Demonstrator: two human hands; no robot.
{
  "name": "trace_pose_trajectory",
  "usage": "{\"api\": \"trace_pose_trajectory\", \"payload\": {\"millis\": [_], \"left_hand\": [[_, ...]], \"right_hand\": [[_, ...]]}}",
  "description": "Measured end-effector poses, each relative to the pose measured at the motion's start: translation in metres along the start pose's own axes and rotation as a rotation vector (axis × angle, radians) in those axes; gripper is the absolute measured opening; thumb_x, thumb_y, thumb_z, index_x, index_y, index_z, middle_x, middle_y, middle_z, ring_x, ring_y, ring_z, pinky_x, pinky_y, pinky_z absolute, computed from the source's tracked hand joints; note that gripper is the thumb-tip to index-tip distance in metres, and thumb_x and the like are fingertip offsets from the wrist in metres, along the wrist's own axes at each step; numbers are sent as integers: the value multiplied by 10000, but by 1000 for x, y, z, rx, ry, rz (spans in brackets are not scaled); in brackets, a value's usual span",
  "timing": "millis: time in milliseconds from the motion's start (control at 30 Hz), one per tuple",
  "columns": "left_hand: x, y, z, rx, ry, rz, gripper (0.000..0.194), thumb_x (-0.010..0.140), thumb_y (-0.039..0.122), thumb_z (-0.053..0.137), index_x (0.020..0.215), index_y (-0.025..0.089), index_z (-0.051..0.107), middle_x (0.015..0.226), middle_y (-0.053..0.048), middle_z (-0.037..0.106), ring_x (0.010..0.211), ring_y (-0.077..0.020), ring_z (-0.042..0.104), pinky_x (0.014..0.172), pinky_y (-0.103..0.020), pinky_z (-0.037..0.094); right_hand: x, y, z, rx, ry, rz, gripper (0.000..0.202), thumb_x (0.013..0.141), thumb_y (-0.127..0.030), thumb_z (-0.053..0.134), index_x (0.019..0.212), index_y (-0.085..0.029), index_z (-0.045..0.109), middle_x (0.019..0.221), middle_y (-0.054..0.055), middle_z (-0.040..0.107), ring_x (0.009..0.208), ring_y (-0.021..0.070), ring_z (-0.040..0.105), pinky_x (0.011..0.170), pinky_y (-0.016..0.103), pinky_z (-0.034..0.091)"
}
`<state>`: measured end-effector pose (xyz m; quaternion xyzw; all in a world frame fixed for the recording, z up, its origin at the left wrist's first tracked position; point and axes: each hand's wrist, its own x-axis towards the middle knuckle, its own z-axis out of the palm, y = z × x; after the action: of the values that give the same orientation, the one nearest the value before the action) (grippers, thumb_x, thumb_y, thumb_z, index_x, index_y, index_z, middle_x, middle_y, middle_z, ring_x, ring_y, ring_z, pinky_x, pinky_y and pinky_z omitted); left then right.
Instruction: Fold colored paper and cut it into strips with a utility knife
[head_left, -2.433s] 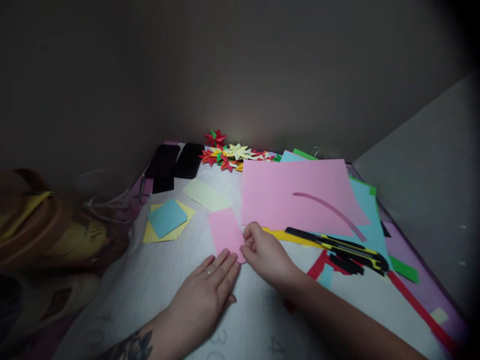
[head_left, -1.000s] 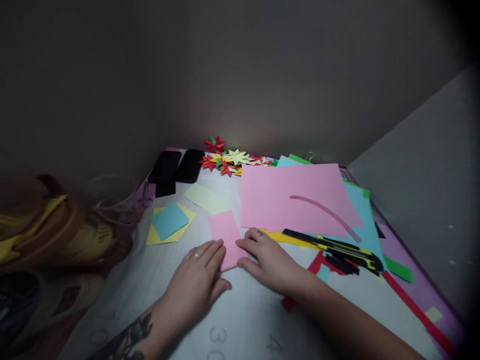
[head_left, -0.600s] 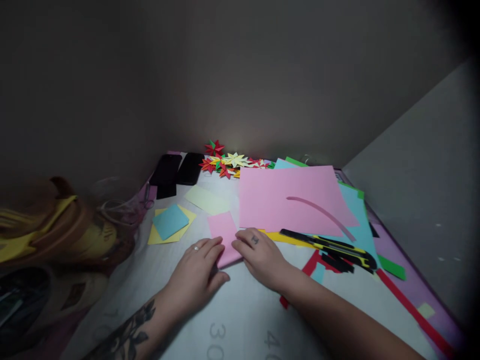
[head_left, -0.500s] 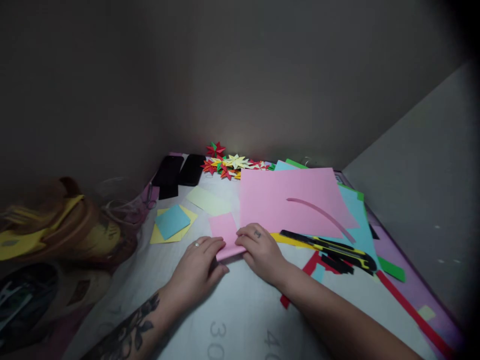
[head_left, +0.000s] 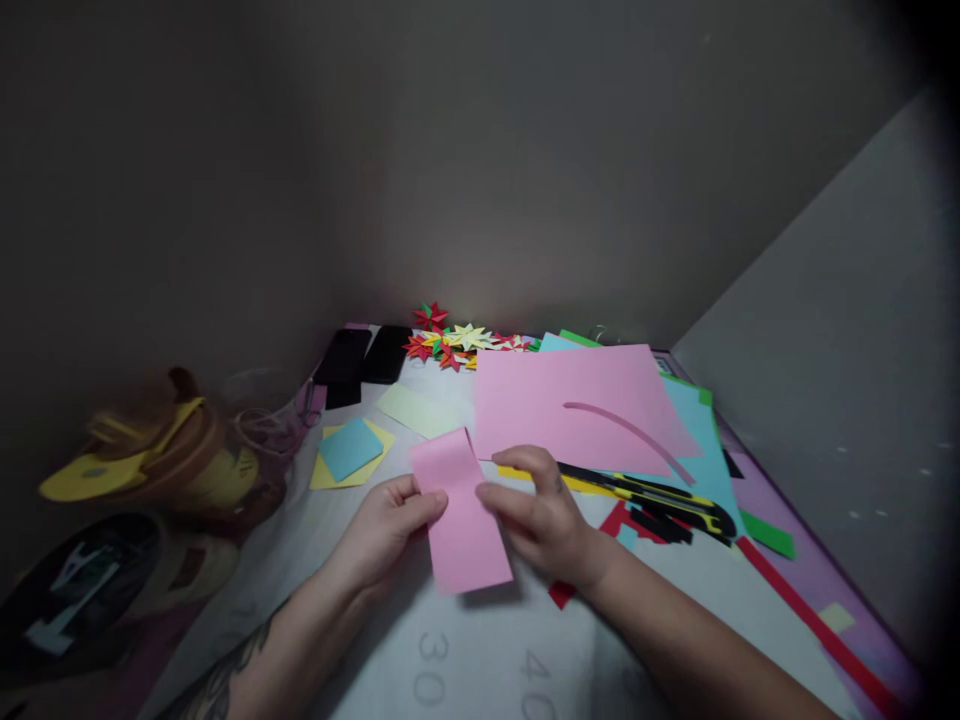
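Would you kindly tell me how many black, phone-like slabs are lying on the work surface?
2: the left slab, at the back left, and the right slab, between it and the paper stars. Any covered ones would not show.

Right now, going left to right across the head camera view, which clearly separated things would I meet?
Brown-and-yellow object, light blue paper square, pink paper strip, black-and-yellow utility knife, long red paper strip.

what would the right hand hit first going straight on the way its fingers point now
The right hand would likely meet the pink paper strip first, held in the left hand; its edge lies right there, though whether they already touch is unclear.
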<state>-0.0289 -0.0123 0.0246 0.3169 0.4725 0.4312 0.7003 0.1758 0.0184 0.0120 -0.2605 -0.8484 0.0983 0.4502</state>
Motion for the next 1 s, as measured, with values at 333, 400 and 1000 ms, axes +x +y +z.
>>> {"api": "trace_pose_trajectory", "payload": {"millis": [333,400,1000], "left_hand": [[6,-15,-9,-9,55,-57,503,656,302,792,1066,116,568,609,16,617,540,-109,549,559,-217,392],[7,-15,-16,40,122,-6,676,648,273,798,1211,125,454,591,49,597,501,-90,517,541,-205,373],[2,-21,-11,-138,76,30,645,726,233,758,1275,187,422,659,23,632,550,-93,568,581,-211,469]], "right_hand": [[-9,11,10,-13,-161,-167,237,896,-114,470,1035,-234,620,845,57,676,774,179,614,673,317,472],[-10,14,14,-25,-188,-128,220,910,-127,454,984,-226,636,821,58,673,754,175,610,668,312,469],[-15,4,25,166,-104,-26,224,889,-113,470,994,-224,634,859,50,629,799,171,587,678,327,498]]}}
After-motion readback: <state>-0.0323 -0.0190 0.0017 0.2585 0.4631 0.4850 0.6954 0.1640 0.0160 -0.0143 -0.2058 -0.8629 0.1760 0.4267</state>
